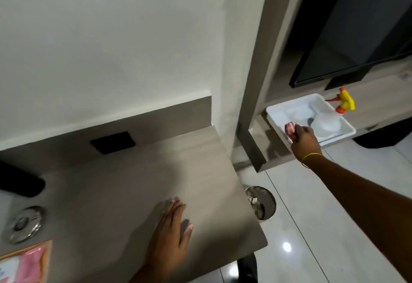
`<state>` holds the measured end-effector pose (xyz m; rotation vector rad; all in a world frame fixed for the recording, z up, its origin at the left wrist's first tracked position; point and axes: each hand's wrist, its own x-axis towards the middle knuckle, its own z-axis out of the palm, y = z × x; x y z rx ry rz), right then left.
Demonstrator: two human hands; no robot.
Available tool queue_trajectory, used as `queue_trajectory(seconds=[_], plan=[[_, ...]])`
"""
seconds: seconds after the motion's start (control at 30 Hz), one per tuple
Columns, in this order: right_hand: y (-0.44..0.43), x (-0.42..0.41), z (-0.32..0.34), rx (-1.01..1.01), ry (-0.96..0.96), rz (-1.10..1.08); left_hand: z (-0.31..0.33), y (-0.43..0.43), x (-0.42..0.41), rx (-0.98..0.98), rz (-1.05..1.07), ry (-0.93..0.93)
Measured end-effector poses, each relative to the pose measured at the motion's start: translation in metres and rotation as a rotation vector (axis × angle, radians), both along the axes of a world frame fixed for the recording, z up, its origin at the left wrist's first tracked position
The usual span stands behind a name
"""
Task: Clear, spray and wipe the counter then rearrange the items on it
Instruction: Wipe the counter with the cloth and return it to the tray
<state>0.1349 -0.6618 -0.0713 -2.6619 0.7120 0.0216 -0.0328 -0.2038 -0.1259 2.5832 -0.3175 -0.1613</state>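
- My left hand (171,224) lies flat on the counter (138,171), near its right edge, with the fingers straight and close together and nothing in it.
- The counter is smooth grey wood with faint lines in it, and its front right corner is rounded.
- Most of the middle and back of the counter is bare, so there is lots of room there.
- By the left edge I see a round shiny metal thing (23,224), a pink pack with an orange rim (26,262) at the front corner, and something black and long (20,181) that is too blurry to name.
- A flat black square (113,142) sits in the low grey strip at the back of the counter.
- My right hand (304,139) reaches out over the front left corner of a white plastic tray (276,110), and it is closed around a small pink and white thing (289,129).
- The tray sits on a lower wood shelf (376,104) and holds white, see-through pieces.
- A spray bottle with a yellow and orange top (344,102) stands at the tray's back right corner.
- A round metal bin (263,202) stands on the shiny tile floor (312,227), partly under the counter's right edge.
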Motion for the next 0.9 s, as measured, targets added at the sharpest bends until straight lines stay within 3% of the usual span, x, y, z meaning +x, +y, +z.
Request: queue_trajectory(seconds=[0.2, 0.53, 0.67, 0.9], plan=[[-0.06, 0.054, -0.034, -0.068, 0.106, 0.05, -0.019, -0.082, 0.028, 0.031, -0.019, 0.004], [-0.077, 0.094, -0.088, 0.059, 0.103, 0.027, -0.027, -0.166, 0.079, 0.094, -0.072, -0.035], [-0.071, 0.085, -0.074, -0.033, -0.062, 0.067, -0.011, -0.21, 0.106, 0.062, -0.057, -0.001], [0.01, 0.042, -0.029, -0.187, -0.217, 0.393, 0.05, -0.253, 0.152, 0.022, -0.067, -0.225]])
